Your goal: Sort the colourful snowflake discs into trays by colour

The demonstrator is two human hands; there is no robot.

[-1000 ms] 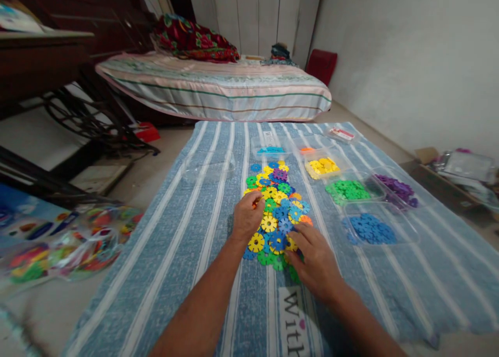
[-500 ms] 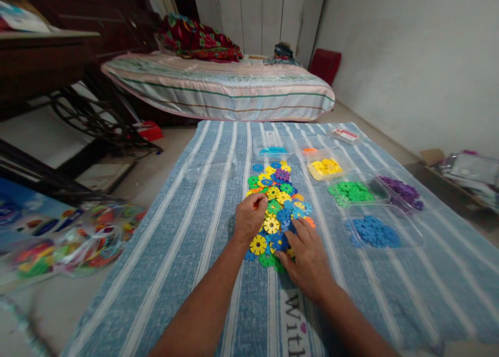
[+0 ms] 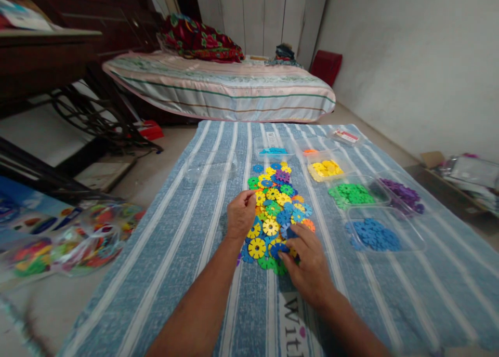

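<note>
A pile of flower-shaped discs (image 3: 275, 211) in many colours lies on a blue striped cloth (image 3: 187, 253) spread over the floor, and both hands are at its near end. The left hand (image 3: 240, 214) rests at the left edge of the pile with its fingers curled in and their tips among the yellow and orange discs; I cannot tell whether it has hold of one. The right hand (image 3: 307, 263) lies at the near right corner of the pile, palm down and fingers half spread, with thumb and forefinger closed on a dark blue disc (image 3: 277, 249) that sits low against the pile. To the right of the pile stand clear trays (image 3: 409, 224) of sorted discs: yellow discs (image 3: 325, 168) nearest its far end, then green discs (image 3: 351, 193), purple discs (image 3: 401, 193) farther out, and blue discs (image 3: 374, 233) level with the hands. Just beyond the pile is a tray of light blue discs (image 3: 273, 150). Well apart to the left of the pile, off the cloth, lies a clear bag (image 3: 89, 232) of mixed discs.
</note>
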